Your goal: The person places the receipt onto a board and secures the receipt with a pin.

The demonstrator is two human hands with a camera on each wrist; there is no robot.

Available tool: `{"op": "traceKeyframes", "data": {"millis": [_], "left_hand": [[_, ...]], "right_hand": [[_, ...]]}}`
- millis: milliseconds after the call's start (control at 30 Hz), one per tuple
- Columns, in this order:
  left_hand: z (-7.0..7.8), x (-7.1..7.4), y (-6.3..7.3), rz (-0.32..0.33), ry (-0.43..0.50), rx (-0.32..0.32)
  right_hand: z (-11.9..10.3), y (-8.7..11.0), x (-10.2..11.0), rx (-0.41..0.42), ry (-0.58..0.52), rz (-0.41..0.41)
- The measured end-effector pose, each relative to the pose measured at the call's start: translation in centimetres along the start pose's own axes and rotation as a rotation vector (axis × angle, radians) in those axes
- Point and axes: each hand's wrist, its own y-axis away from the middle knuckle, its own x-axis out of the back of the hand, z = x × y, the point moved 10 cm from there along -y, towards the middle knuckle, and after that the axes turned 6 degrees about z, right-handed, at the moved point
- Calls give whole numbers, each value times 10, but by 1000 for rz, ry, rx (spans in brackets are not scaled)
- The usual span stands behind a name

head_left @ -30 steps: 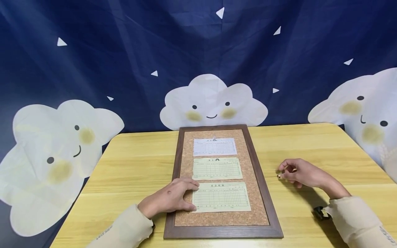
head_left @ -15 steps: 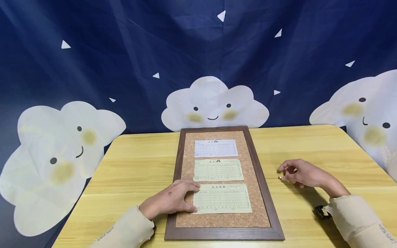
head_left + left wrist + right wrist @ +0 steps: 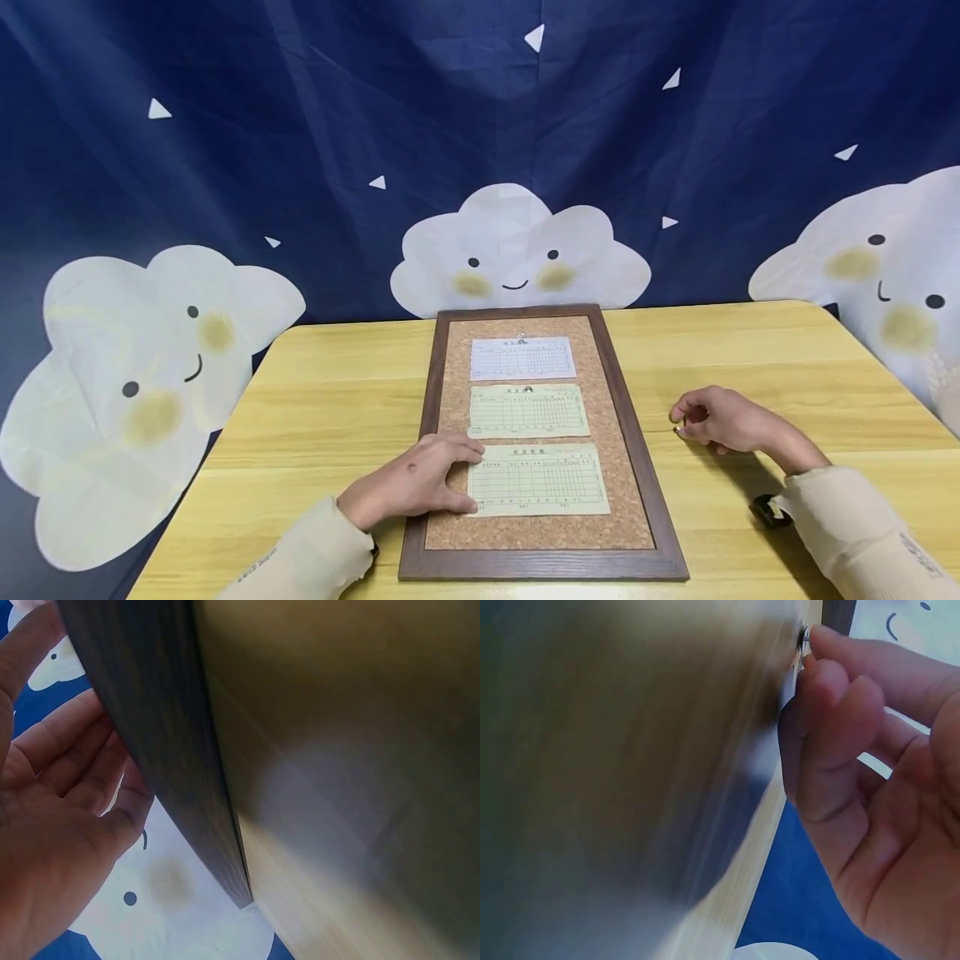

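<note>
A cork board (image 3: 536, 533) in a dark brown frame lies on the table. Three printed paper slips run down it: a white slip (image 3: 521, 360) at the top, a pale green slip (image 3: 529, 412) in the middle and another pale green slip (image 3: 538, 481) lowest. Small shiny tacks show at the top edges of the upper two. My left hand (image 3: 420, 482) rests on the lowest slip's left edge, its fingers and thumb spread apart. Right of the board, my right hand (image 3: 726, 421) pinches a small metallic thumbtack (image 3: 804, 637) between thumb and fingertip, just over the table.
Light wooden tabletop (image 3: 330, 400) extends on both sides of the board. Behind it hangs a dark blue curtain (image 3: 337, 100) with smiling clouds and white triangles. A small dark device (image 3: 771, 510) sits under the right wrist.
The view shifted slightly. My right hand's fingertips have drawn in around the thumbtack, and the right forearm has moved slightly left. My left hand has stayed on the lowest slip.
</note>
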Motion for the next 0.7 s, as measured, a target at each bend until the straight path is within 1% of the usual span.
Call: {"op": "traceKeyframes", "data": {"millis": [200, 433, 700], "left_hand": [[0, -1, -1, -2, -1, 6], [-1, 1, -2, -5, 3, 12], [-2, 0, -1, -12, 9, 24]], "right_hand": [[0, -2, 2, -9, 54, 18], [-4, -6, 1, -7, 18, 10], [-1, -6, -3, -48, 13, 7]]}}
